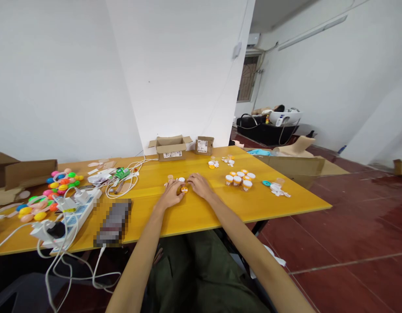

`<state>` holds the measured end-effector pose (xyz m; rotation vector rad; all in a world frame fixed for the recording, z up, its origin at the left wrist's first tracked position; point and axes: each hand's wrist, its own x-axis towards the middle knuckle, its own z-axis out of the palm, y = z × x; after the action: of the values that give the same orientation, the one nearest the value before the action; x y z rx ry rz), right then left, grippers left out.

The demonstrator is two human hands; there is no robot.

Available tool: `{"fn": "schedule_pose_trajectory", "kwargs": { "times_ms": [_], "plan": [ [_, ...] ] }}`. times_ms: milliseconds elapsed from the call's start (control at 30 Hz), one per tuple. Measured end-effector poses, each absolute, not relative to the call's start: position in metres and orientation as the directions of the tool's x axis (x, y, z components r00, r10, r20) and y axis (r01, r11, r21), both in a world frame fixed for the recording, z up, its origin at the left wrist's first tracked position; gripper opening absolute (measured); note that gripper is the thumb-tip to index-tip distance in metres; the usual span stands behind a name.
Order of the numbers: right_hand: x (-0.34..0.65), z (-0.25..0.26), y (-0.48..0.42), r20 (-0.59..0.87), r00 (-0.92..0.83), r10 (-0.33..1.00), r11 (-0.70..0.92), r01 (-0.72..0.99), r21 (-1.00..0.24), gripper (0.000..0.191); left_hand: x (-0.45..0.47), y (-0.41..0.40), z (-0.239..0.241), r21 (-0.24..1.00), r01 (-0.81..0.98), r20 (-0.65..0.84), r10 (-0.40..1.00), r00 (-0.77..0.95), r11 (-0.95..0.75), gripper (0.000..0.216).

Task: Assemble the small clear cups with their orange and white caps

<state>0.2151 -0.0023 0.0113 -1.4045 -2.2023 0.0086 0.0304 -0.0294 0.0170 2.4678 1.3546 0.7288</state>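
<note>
Dark green trousers point(194, 265) show below the yellow desk point(184, 217). On it, a small orange-and-white piece point(184, 190) sits by the thumb of the left hand point(170, 194), near the right hand point(199, 185); both grips are part-curled, their hold I cannot tell.

No wording can be read. The open box point(162, 149) bears a printed white label point(172, 154), the small box point(210, 148) another; the print on both is too small to make out.
</note>
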Motion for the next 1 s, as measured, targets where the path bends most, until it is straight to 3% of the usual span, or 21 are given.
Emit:
{"fn": "schedule_pose_trajectory", "kwargs": {
  "times_ms": [733,1000],
  "plan": [
    [0.2143,0.0078,0.0001,0.406,-0.321,0.856,0.429,0.879,-0.210,0.027,0.0327,-0.0311,0.0205,0.439,0.731,0.321,0.851,0.416,-0.523,0.028],
    [0.2112,0.0122,-0.0043,0.393,-0.407,0.825,0.490,0.861,-0.137,0.025,0.0334,-0.0334,0.0214,0.434,0.735,0.322,0.851,0.414,-0.522,0.026]
  ]
}}
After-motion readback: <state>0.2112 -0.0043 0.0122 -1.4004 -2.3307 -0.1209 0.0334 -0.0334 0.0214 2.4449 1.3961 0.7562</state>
